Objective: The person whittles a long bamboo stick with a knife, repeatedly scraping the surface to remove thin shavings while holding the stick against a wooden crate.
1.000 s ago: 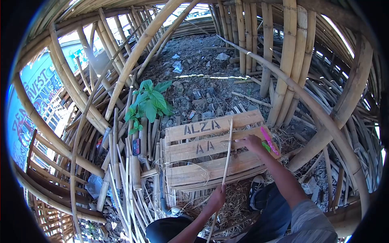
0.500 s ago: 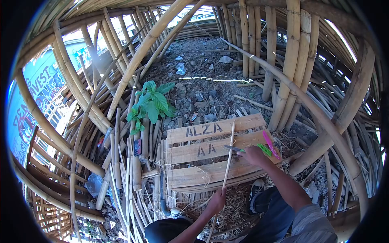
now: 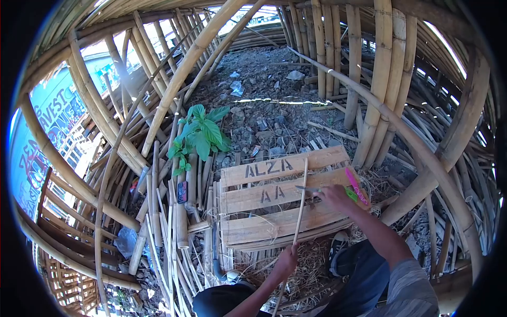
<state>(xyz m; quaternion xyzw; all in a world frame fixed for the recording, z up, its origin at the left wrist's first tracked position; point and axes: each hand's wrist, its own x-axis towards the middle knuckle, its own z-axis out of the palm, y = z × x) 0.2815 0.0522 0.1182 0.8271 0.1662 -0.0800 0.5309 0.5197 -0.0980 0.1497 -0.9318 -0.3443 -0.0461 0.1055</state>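
Note:
My left hand [image 3: 285, 263] is closed around the lower part of a thin bamboo strip [image 3: 301, 211], which slants up across the slatted wooden crate [image 3: 253, 230]. In my right hand [image 3: 336, 199] is a knife [image 3: 307, 189], its blade pointing left and overlapping the strip; the fingers cover the part they grip. Just beyond that hand, a green object [image 3: 351, 194] and a pink one [image 3: 352, 178] show over the crate's right end. Dark letters are stencilled on the top slats.
A leafy plant [image 3: 202, 134] grows behind the crate's left corner. To the left, a phone-like object [image 3: 182, 192] rests on bamboo poles [image 3: 183, 227]. Thick poles [image 3: 381, 79] stand at right, with a long pole [image 3: 364, 94] slanting across. Straw [image 3: 311, 269] covers the ground by my feet.
My right hand and the knife have shifted slightly right and up, with the blade still at the strip. My left hand keeps its hold. The whole view has shifted a little.

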